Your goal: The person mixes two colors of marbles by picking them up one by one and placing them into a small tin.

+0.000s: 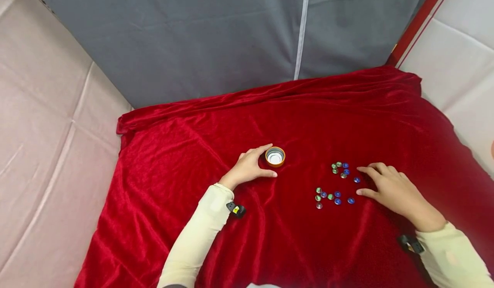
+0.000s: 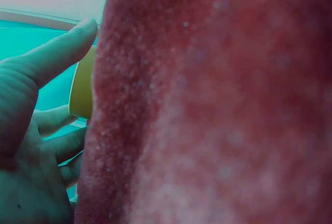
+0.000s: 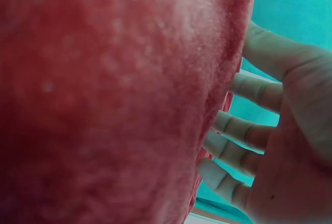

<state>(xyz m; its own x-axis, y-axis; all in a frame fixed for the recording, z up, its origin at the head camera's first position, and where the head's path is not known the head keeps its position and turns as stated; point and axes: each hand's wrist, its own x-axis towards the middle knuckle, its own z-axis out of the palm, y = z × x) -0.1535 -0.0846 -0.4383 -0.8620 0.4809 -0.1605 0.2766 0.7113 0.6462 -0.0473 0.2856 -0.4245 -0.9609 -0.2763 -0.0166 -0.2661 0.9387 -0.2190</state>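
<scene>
A small round tin (image 1: 283, 156) with an orange rim and a silvery inside stands on the red cloth. My left hand (image 1: 248, 167) is at its left side, with the thumb and forefinger spread apart around it; whether a fingertip touches it I cannot tell. In the left wrist view the tin's yellow side (image 2: 81, 86) shows beyond the thumb. To the right lie several small, shiny glass-like pieces, some green (image 1: 318, 198), some blue (image 1: 337, 201). My right hand (image 1: 393, 189) is just right of them, thumb and fingers parted, holding nothing.
Wrinkled red velvet cloth (image 1: 185, 172) covers the surface and bunches up along the back edge. A grey panel (image 1: 216, 43) rises behind it. Pale padded walls stand at the left (image 1: 42, 151) and right (image 1: 463, 65). Cloth blocks much of both wrist views.
</scene>
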